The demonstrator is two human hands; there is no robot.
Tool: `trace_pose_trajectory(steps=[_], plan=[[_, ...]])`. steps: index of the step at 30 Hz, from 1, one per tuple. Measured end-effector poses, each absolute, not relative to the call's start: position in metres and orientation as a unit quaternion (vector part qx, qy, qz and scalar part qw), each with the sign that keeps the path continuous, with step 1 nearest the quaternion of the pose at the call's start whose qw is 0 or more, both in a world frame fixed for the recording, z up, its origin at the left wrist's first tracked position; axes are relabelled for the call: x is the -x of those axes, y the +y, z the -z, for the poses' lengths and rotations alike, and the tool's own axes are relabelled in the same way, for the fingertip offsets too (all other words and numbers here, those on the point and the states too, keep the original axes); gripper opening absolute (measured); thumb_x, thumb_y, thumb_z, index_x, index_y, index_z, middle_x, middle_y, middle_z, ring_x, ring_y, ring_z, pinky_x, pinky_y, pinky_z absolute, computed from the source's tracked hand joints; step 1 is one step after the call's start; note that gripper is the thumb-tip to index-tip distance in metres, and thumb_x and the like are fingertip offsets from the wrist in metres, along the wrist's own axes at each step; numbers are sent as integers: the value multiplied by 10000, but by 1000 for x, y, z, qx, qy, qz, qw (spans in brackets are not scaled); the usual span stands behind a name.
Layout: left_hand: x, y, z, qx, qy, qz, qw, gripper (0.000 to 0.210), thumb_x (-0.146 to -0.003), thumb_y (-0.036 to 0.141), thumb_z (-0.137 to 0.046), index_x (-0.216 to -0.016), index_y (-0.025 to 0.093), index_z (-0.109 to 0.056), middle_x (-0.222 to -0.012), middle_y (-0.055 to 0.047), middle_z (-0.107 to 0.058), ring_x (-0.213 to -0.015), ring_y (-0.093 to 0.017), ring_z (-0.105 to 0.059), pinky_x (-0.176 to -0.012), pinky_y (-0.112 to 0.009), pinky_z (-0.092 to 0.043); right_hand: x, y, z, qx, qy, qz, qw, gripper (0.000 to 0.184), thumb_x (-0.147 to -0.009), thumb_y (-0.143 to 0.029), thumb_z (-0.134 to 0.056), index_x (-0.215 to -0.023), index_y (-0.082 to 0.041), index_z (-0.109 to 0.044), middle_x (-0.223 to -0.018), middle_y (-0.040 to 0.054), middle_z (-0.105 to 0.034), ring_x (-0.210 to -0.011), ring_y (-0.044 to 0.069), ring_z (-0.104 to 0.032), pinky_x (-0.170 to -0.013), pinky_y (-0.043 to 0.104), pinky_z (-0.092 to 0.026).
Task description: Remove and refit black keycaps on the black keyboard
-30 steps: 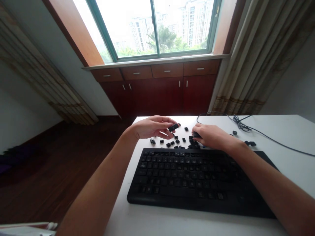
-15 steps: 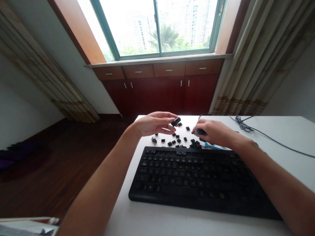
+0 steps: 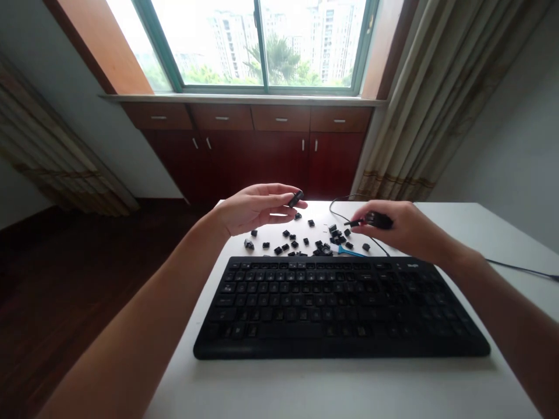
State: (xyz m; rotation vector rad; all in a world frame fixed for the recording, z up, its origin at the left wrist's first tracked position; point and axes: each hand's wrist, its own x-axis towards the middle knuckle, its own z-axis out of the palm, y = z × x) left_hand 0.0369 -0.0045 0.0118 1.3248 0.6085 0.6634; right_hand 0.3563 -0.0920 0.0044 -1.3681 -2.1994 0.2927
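My left hand [image 3: 257, 208] is raised over the far left part of the white table, pinching a larger black keycap [image 3: 296, 198] between thumb and fingers. Over the table's far right, my right hand [image 3: 391, 228] is closed around a small black brush [image 3: 379, 220]; its thin end points left. Below both hands a black keyboard [image 3: 301, 331] lies flat, with several of its keys off. Loose black keycaps [image 3: 285, 247] are scattered behind it, some in a small heap [image 3: 323, 249]. A blue brush [image 3: 351, 252] lies beside that heap.
A black cable [image 3: 519, 269] runs across the right of the white table [image 3: 305, 387]. Beyond the table's far edge stand red-brown cabinets [image 3: 279, 157] under a window. Dark wooden floor [image 3: 87, 279] lies to the left.
The view has turned slightly right. My right hand has lifted and moved right with the black brush, uncovering keycaps. My left hand has risen a little, and its keycap has tilted.
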Motion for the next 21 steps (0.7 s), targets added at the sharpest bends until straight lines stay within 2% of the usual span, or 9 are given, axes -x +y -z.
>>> trace_pose_trajectory(steps=[2,7,11,13,16,18,21], plan=[[-45,-9,-13,-618,286,-285,675,353,-878,277,-752,-1208,165,-695,-1167,-144,-737,-923,-177,-728,-888,-306,-589,-376,-108,5,511,-809,-109,271,242,-899,-449,-680,-1048,-264,-729,-975,16,-759,-830,185,-698,-733,294,-532],[-74,-34,-6,-685,310,-279,597,391,-881,369,-742,-1226,199,-668,-1133,-96,-723,-932,-174,-710,-860,-312,-591,-408,-135,37,553,-751,-99,347,256,-888,-438,-705,-1078,-269,-730,-1058,26,-758,-971,220,-706,-887,348,-549],[-93,-75,11,-779,314,-266,472,398,-899,387,-705,-1249,209,-642,-1094,-75,-713,-947,-184,-703,-858,-314,-588,-402,-148,50,507,-763,-122,381,175,-921,-376,-681,-1050,-263,-720,-1031,22,-756,-955,201,-711,-891,341,-563],[-97,-96,22,-828,310,-264,384,293,-941,346,-643,-1198,209,-669,-1106,-79,-694,-972,-183,-686,-885,-318,-580,-393,-154,52,466,-790,-134,376,168,-943,-330,-657,-1092,-267,-703,-1045,23,-753,-938,188,-715,-863,328,-579],[-97,-122,38,-887,266,-268,266,242,-974,206,-560,-1188,211,-673,-1146,-98,-661,-993,-184,-660,-864,-321,-574,-382,-163,51,435,-813,-146,358,300,-958,-274,-635,-1257,-291,-636,-1150,33,-742,-999,191,-718,-879,335,-592],[-97,-133,48,-905,229,-287,215,267,-973,134,-529,-1194,200,-663,-1145,-104,-656,-1010,-183,-647,-868,-322,-568,-378,-168,51,430,-818,-146,353,390,-958,-242,-630,-1339,-312,-585,-1201,34,-733,-1055,201,-713,-916,351,-592],[-99,-142,59,-914,198,-307,175,271,-970,98,-517,-1187,187,-653,-1139,-105,-666,-1024,-181,-636,-862,-312,-569,-376,-172,53,417,-826,-136,354,418,-952,-205,-628,-1345,-338,-581,-1214,27,-731,-1084,209,-710,-930,361,-598]])
